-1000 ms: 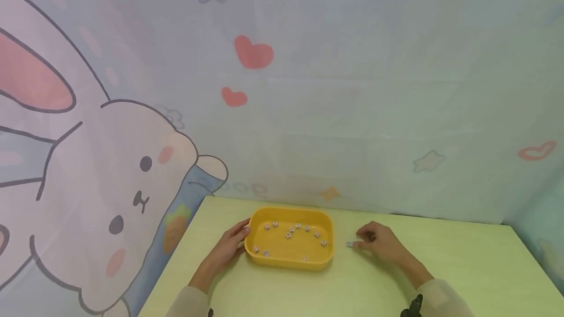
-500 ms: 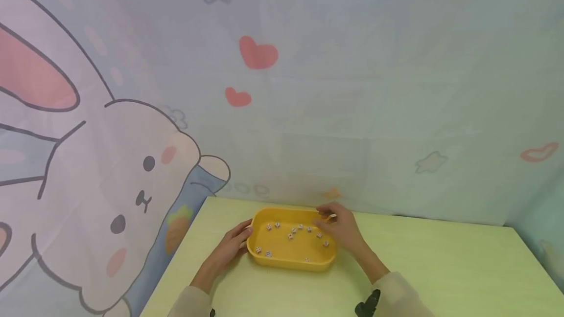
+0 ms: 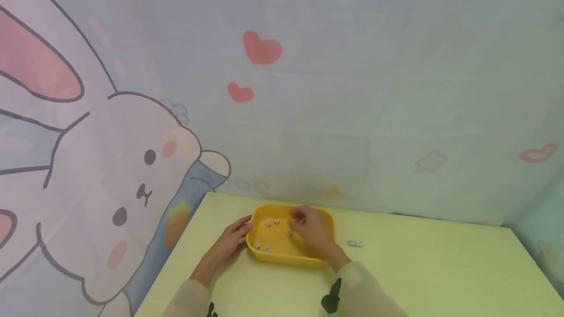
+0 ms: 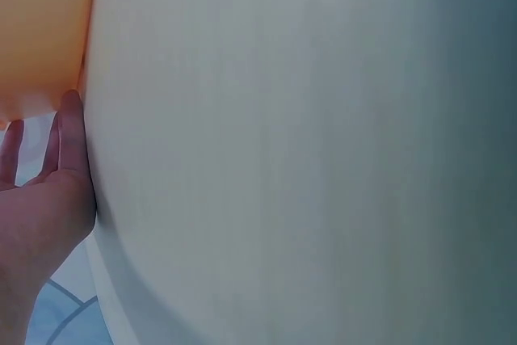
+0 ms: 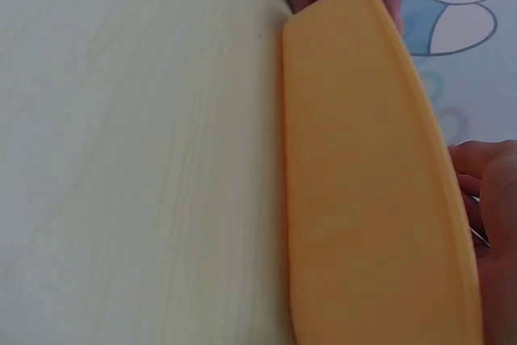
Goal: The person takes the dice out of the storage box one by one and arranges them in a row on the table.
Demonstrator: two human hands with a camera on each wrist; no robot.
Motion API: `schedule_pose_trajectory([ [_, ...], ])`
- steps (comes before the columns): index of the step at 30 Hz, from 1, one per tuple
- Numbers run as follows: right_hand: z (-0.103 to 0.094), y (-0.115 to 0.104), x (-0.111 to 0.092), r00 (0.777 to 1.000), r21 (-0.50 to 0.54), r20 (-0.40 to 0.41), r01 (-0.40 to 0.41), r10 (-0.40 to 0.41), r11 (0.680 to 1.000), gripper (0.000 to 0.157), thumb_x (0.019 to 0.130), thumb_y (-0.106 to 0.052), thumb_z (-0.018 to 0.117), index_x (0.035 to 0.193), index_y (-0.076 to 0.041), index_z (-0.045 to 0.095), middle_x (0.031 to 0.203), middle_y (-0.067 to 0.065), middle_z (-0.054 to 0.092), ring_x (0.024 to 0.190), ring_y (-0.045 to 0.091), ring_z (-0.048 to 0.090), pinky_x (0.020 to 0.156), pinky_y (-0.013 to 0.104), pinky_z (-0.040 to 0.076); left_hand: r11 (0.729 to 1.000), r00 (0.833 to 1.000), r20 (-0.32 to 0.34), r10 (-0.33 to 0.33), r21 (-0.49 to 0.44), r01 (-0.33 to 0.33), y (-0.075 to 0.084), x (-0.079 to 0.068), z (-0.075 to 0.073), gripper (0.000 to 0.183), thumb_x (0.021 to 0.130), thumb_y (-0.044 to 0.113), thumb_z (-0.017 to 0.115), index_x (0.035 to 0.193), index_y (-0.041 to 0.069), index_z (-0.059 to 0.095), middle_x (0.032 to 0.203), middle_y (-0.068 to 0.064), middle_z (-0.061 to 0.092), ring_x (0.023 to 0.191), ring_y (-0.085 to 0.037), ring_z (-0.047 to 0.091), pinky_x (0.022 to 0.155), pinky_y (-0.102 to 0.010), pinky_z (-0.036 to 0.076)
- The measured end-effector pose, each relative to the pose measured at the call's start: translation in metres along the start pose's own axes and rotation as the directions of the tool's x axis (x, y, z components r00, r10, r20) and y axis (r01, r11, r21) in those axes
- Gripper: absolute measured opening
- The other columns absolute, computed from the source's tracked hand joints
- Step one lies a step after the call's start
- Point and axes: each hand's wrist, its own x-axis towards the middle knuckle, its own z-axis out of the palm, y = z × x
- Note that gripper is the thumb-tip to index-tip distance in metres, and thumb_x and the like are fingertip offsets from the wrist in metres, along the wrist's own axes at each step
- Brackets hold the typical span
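Note:
A yellow tray with raised walls holds several small white dice, among them a die in its near left corner. My left hand holds the tray's left end, thumb at the rim and fingers against the outer wall. Over the tray's inside is my right hand, thumb and index finger bent downward with a gap between them. Just below the thumb tip shows another die. The right hand hides the dice in the tray's right half. In the right wrist view its fingers are partly behind the tray wall.
On the pale table, right of the tray, several dice lie close together. A cloth backdrop printed with a rabbit and hearts hangs behind the table's far edge.
My right hand has moved left from beside the dice on the table, over the tray's right rim, to above the tray's inside. The left hand has stayed at the tray's left end.

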Motion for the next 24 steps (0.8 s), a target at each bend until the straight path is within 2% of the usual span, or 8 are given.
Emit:
schedule_pose_trajectory([
  [3, 0.001, 0.0, 0.004, 0.999, -0.022, 0.021, -0.023, 0.024, 0.999, 0.022, 0.095, -0.006, 0.078, 0.114, 0.005, 0.074, 0.105, 0.014, 0.073, 0.092, 0.022, 0.069, 0.081, 0.034, 0.061, 1.0, 1.0, 0.011, 0.0, 0.006, 0.0, 0.003, 0.004, -0.001, 0.06, 0.113, 0.032, 0.054, 0.164, 0.004, 0.037, 0.164, -0.025, 0.04, 0.146, -0.041, 0.045, 0.111, -0.045, 0.052],
  [5, 0.002, 0.0, 0.006, 0.999, -0.059, 0.032, -0.007, 0.009, 0.998, 0.019, 0.093, -0.004, 0.079, 0.109, 0.005, 0.075, 0.101, 0.011, 0.074, 0.089, 0.021, 0.068, 0.079, 0.034, 0.061, 1.0, 1.0, 0.015, 0.002, 0.008, -0.002, 0.004, 0.005, -0.001, 0.06, 0.113, 0.032, 0.053, 0.164, 0.004, 0.037, 0.164, -0.025, 0.039, 0.146, -0.042, 0.045, 0.111, -0.045, 0.052],
  [10, 0.005, 0.003, 0.004, 0.998, -0.176, 0.054, 0.022, -0.013, 0.984, 0.013, 0.09, -0.003, 0.08, 0.101, 0.002, 0.076, 0.096, 0.007, 0.073, 0.087, 0.02, 0.064, 0.079, 0.038, 0.059, 1.0, 0.999, 0.034, 0.005, 0.007, -0.005, 0.003, 0.001, -0.002, 0.061, 0.113, 0.031, 0.054, 0.164, 0.004, 0.036, 0.166, -0.025, 0.037, 0.147, -0.042, 0.044, 0.112, -0.046, 0.051],
  [13, 0.008, 0.005, 0.0, 0.997, -0.223, 0.078, 0.001, 0.016, 0.975, 0.011, 0.09, -0.005, 0.079, 0.1, -0.002, 0.076, 0.095, 0.004, 0.072, 0.087, 0.019, 0.063, 0.08, 0.037, 0.058, 1.0, 0.999, 0.034, -0.002, 0.006, 0.002, 0.0, -0.001, -0.003, 0.061, 0.113, 0.031, 0.054, 0.164, 0.004, 0.036, 0.165, -0.025, 0.037, 0.146, -0.041, 0.046, 0.111, -0.045, 0.052],
  [19, 0.013, 0.008, -0.004, 0.996, -0.265, 0.088, 0.039, -0.016, 0.963, 0.01, 0.088, -0.001, 0.078, 0.098, 0.0, 0.075, 0.094, 0.007, 0.071, 0.087, 0.022, 0.064, 0.079, 0.039, 0.058, 1.0, 1.0, 0.026, -0.008, 0.016, 0.007, -0.005, 0.0, -0.004, 0.063, 0.112, 0.035, 0.056, 0.164, 0.004, 0.037, 0.163, -0.026, 0.04, 0.143, -0.04, 0.048, 0.109, -0.042, 0.054],
  [24, 0.014, 0.01, -0.004, 0.995, -0.268, 0.094, 0.039, -0.015, 0.963, 0.012, 0.089, -0.004, 0.08, 0.098, 0.0, 0.074, 0.092, 0.006, 0.069, 0.086, 0.02, 0.062, 0.078, 0.039, 0.057, 1.0, 0.999, 0.031, -0.006, 0.018, 0.006, -0.003, 0.002, -0.004, 0.063, 0.112, 0.035, 0.056, 0.164, 0.004, 0.036, 0.163, -0.027, 0.04, 0.143, -0.039, 0.049, 0.109, -0.042, 0.054],
])
